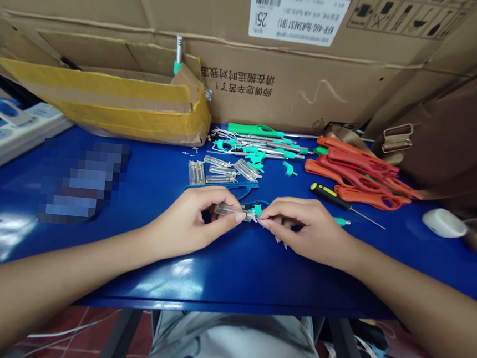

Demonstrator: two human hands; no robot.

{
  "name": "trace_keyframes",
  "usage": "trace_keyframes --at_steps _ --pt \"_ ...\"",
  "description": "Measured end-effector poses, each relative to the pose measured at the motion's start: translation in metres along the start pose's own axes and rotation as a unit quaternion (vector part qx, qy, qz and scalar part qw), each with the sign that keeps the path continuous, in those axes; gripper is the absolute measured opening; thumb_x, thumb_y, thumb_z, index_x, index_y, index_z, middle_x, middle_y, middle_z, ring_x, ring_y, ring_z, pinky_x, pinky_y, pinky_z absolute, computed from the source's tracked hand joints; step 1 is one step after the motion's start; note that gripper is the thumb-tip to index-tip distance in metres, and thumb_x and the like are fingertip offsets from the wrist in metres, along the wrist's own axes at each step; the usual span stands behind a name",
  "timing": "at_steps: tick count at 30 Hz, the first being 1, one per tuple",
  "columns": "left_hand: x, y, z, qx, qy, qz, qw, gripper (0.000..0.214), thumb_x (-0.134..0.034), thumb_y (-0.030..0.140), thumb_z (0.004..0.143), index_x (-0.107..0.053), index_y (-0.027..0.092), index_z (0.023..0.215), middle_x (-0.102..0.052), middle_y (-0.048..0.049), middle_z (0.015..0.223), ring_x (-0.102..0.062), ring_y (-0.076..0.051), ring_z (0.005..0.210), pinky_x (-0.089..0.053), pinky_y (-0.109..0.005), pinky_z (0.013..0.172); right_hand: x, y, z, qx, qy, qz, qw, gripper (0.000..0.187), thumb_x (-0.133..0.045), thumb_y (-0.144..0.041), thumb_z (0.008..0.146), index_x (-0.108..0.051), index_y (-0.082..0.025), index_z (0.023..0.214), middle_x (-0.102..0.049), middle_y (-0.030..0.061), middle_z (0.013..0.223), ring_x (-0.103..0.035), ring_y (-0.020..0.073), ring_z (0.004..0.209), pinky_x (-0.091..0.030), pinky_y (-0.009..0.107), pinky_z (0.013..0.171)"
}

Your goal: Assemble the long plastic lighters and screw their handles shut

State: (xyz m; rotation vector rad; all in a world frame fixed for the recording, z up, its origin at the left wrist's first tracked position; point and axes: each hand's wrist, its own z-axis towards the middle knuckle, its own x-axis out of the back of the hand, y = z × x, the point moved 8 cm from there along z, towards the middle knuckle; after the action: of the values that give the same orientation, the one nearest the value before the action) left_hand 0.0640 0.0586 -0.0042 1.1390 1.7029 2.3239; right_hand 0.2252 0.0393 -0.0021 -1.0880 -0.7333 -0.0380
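Note:
A clear plastic lighter fuel tank (228, 210) lies in my left hand (199, 217), its valve end pinched between thumb and fingers. Against that end sits a teal trigger piece (257, 209). My right hand (307, 227) is closed, thumb and forefinger pinching a thin white wire (255, 218) beside the teal piece. A metal tip with a teal collar (341, 221) sticks out behind the right hand; its middle is hidden. Just beyond my hands is a blue lighter handle shell (246, 191), partly covered. Several more clear fuel tanks (222, 171) lie behind it.
Metal lighter tubes with teal parts (262, 147) are piled at the back. Right of them are orange-red handle shells (356, 167), a screwdriver (337, 197) and a white oval object (444, 222). A taped carton (144, 109) and a power strip (17, 132) stand left.

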Motion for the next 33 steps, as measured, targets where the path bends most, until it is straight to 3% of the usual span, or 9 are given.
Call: trace_keyframes --at_steps 22,33 --pt "-0.0038 0.0011 -0.0001 -0.004 -0.014 0.000 1.000 0.018 -0.066 0.033 0.094 -0.073 0.016 0.093 -0.068 -0.0020 0.081 -0.060 -0.013 0.072 -0.046 -0.024 0.065 -0.0016 -0.0036 0.0006 0.039 0.002 -0.033 0.999 0.013 -0.063 -0.020 0.097 -0.075 -0.015 0.095 -0.067 0.0021 0.079 -0.054 0.0064 0.060 -0.041 0.018 0.052" --pt "-0.0057 0.0042 -0.0005 -0.013 -0.020 0.022 0.999 0.016 -0.067 0.030 0.093 -0.074 0.016 0.091 -0.070 -0.0017 0.081 -0.061 -0.012 0.070 -0.046 -0.023 0.063 -0.0047 -0.0094 -0.0024 0.079 -0.026 -0.092 0.992 0.013 -0.058 -0.019 0.099 -0.071 -0.019 0.097 -0.071 0.0041 0.088 -0.063 0.0119 0.074 -0.049 0.023 0.065"
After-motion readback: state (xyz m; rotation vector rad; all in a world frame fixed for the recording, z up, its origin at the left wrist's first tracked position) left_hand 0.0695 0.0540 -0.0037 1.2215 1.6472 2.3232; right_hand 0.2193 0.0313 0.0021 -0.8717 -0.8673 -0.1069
